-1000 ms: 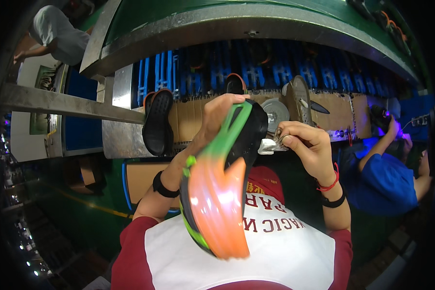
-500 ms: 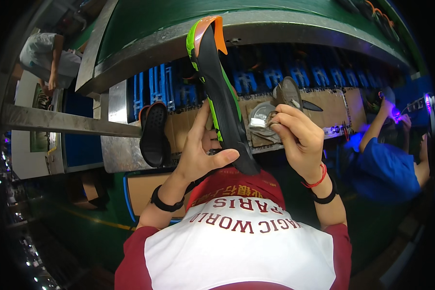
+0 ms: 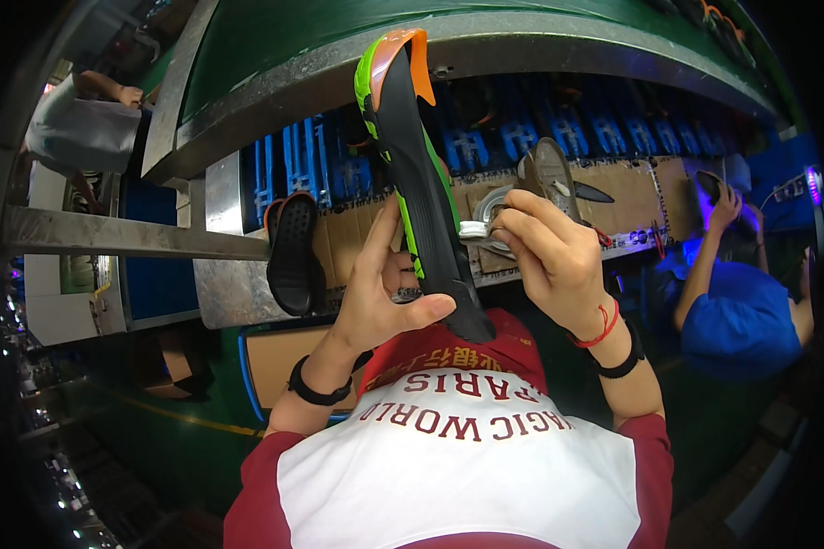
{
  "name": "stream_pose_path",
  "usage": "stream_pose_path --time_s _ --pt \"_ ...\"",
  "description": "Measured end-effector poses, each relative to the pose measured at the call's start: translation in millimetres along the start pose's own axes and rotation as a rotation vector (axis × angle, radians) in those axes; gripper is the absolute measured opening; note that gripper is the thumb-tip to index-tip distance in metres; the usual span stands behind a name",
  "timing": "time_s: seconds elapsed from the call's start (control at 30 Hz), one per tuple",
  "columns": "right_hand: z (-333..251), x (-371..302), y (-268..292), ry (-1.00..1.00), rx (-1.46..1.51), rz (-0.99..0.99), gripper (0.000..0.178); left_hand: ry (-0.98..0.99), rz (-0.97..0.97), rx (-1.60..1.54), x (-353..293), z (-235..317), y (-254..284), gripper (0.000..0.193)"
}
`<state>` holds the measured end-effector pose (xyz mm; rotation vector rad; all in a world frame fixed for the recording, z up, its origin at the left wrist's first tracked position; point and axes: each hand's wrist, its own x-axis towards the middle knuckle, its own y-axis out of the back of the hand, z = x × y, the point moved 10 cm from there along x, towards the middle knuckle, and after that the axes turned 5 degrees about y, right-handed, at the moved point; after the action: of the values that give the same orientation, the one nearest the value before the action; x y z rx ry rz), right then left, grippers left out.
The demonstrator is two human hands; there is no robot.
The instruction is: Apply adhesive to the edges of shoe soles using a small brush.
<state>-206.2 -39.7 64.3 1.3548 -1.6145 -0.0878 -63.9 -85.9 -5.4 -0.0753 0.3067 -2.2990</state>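
Observation:
A long shoe sole [image 3: 423, 192], black inside with green sides and an orange end, stands lengthwise in front of me. My left hand [image 3: 375, 284] holds its near part from the left, thumb over the black surface and fingers partly hidden behind. In my right hand [image 3: 547, 254] is a small white-tipped tool [image 3: 473, 230], pinched between thumb and fingers. Its white tip sits at the sole's right edge; whether it touches, I cannot tell. Behind the right fingers lies a round grey dish [image 3: 494, 203], partly covered.
A black sole [image 3: 293, 252] lies on the metal bench at left. Beyond the dish are a brownish sole [image 3: 547, 174] and a dark blade-like piece [image 3: 593, 192] on cardboard [image 3: 624, 203]. Blue racks [image 3: 522, 137] run behind, under a metal rail [image 3: 275, 91]. Other people work at both sides.
My right hand has brought the white-tipped tool left from over the dish to the sole's right edge. The left hand and sole stay nearly in place. The people at both sides have shifted.

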Motion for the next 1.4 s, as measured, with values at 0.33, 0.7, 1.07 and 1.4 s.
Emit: stream_pose_path --time_s 0.33,0.7,1.07,1.4 --pt "-3 2 7 0.023 -0.03 0.042 0.016 0.023 -0.011 0.017 0 1 -2 0.109" --pt "2 -1 1 0.019 0.014 -0.048 0.016 0.022 -0.007 0.023 1 1 -2 0.108" --pt "10 -5 2 -0.033 0.146 -0.084 0.014 0.012 -0.004 0.023 -1 -1 -1 0.108" --pt "7 -3 4 -0.023 0.088 -0.013 0.014 0.008 -0.017 0.06 -3 0 -3 0.108"
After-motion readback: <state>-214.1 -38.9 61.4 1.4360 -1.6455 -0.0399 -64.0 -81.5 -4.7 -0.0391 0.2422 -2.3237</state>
